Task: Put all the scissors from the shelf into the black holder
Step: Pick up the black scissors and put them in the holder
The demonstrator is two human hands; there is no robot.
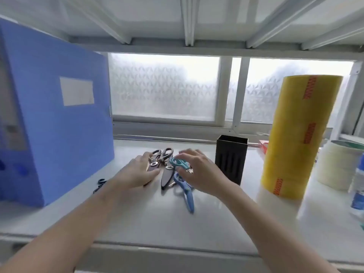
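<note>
Several scissors lie in a heap on the white shelf [149, 217]. Two grey-handled pairs [164, 154] with dark blade covers point toward me. A blue pair [187, 191] lies nearest, handles toward me. My right hand [199, 170] grips a small teal pair of scissors [180, 163] just above the heap. My left hand [137, 170] rests flat on the left grey pair, fingers closing over its dark blades. The black holder [231, 158], a tall open-topped box, stands upright just right of my right hand.
A big blue file box [51, 115] stands on the left, with a small dark clip [100, 184] at its foot. A tall stack of yellow tape rolls [295, 138], a whitish tape roll [338, 166] and a water bottle [359, 186] crowd the right. Frosted window behind.
</note>
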